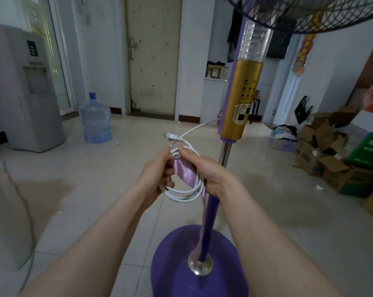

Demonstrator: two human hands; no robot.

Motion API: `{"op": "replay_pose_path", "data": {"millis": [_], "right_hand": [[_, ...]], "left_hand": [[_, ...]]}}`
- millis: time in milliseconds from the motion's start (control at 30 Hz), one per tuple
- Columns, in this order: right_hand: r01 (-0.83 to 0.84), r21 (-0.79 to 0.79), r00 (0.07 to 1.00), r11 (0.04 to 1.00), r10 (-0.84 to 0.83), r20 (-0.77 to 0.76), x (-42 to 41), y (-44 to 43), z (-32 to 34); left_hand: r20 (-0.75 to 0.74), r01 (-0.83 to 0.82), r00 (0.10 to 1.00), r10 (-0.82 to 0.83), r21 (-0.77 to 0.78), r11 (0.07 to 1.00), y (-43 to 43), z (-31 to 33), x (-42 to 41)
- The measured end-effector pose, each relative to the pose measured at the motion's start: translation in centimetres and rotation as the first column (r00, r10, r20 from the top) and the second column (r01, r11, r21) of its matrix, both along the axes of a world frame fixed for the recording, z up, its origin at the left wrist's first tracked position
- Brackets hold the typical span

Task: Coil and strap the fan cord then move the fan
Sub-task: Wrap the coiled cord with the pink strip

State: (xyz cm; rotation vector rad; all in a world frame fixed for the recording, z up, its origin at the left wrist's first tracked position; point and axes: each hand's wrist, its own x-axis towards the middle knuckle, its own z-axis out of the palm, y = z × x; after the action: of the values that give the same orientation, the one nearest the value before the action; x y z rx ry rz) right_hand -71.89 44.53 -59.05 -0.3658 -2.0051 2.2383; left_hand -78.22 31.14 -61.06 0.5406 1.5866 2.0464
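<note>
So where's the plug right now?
In the head view, the plug sticks out left just above both hands, at the top of the coiled white cord, left of the fan pole.

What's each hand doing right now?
Left hand: closed on the coiled white fan cord.
Right hand: closed, pinching the shiny lilac satin ribbon against the coil.

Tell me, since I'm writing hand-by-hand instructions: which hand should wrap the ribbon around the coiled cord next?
Probably the right hand: it pinches the lilac ribbon where it crosses the coiled cord, its tail hanging free below. The left hand grips the loops and should steady them.
</note>
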Motion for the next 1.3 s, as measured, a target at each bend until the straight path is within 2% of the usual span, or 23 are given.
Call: {"op": "replay_pose_path", "data": {"millis": [100,167,233,300,433,533,600,667,767,833,933,1000,1100,1200,1267,1300], "right_hand": [[0.032,0.014,0.999,0.999,-0.032,-0.021,0.1,-0.4,0.5],[0.061,0.024,0.997,0.998,-0.06,-0.045,0.1,-0.7,0.9],[0.063,0.034,0.996,0.997,-0.061,-0.061,0.1,-0.8,1.3],[0.047,0.029,0.996,0.998,-0.044,-0.075,0.3,-0.6,1.6],[0.113,0.157,0.993,0.981,-0.105,-0.058,-0.1,-0.7,1.2],[0.181,0.31,0.983,0.933,-0.176,-0.045,-0.5,-1.1,0.8],[0.181,0.35,0.983,0.919,-0.182,-0.031,-0.5,-1.2,0.6],[0.18,0.331,0.982,0.926,-0.188,-0.009,-0.5,-1.0,0.5],[0.204,0.329,0.977,0.922,-0.213,-0.008,-0.4,-0.6,0.6],[0.211,0.342,0.975,0.916,-0.221,-0.011,-0.4,-0.5,0.6],[0.215,0.328,0.975,0.92,-0.221,-0.018,-0.4,-0.4,0.1],[0.221,0.315,0.975,0.923,-0.222,-0.033,-0.5,-0.3,-0.3],[0.26,0.277,0.965,0.925,-0.261,-0.033,-0.6,-0.5,-0.9],[0.306,0.141,0.952,0.942,-0.307,-0.015,-0.6,-0.7,-1.2],[0.341,0.153,0.939,0.927,-0.342,-0.021,-0.5,-0.6,-1.3],[0.357,0.17,0.933,0.918,-0.357,-0.031,-0.5,-0.4,-1.3]], "left_hand": [[0.094,0.007,0.995,0.008,-0.16,0.987,-0.2,0.2,0.3],[0.22,0.056,0.976,-0.007,-0.219,0.974,-0.2,0.3,0.3],[0.377,0.12,0.925,-0.057,-0.147,0.982,-0.3,0.7,0.2],[0.446,0.112,0.891,-0.082,-0.04,0.993,-0.1,1.0,-0.1],[0.361,-0.146,0.922,0.14,-0.013,0.989,0.8,0.4,-0.6],[0.319,-0.284,0.911,0.261,0.029,0.958,1.2,-0.3,-0.5],[0.296,-0.367,0.894,0.336,0.053,0.929,1.3,-0.4,-0.9],[0.356,-0.396,0.87,0.342,0.09,0.914,1.2,-0.2,-1.2],[0.536,-0.342,0.82,0.201,0.177,0.923,1.1,-0.2,-1.2],[0.532,-0.297,0.836,0.133,0.235,0.925,0.8,-0.2,-0.8],[0.359,-0.314,0.908,0.218,0.237,0.919,0.5,-0.5,-0.4],[0.311,-0.38,0.9,0.305,0.218,0.899,0.6,-0.4,0.0],[0.44,-0.533,0.8,0.409,0.207,0.82,1.2,0.5,0.5],[0.588,-0.591,0.734,0.339,0.309,0.745,1.4,1.1,0.6],[0.576,-0.601,0.731,0.365,0.29,0.745,1.5,1.1,0.8],[0.508,-0.59,0.754,0.417,0.245,0.769,1.6,0.9,1.0]]}}
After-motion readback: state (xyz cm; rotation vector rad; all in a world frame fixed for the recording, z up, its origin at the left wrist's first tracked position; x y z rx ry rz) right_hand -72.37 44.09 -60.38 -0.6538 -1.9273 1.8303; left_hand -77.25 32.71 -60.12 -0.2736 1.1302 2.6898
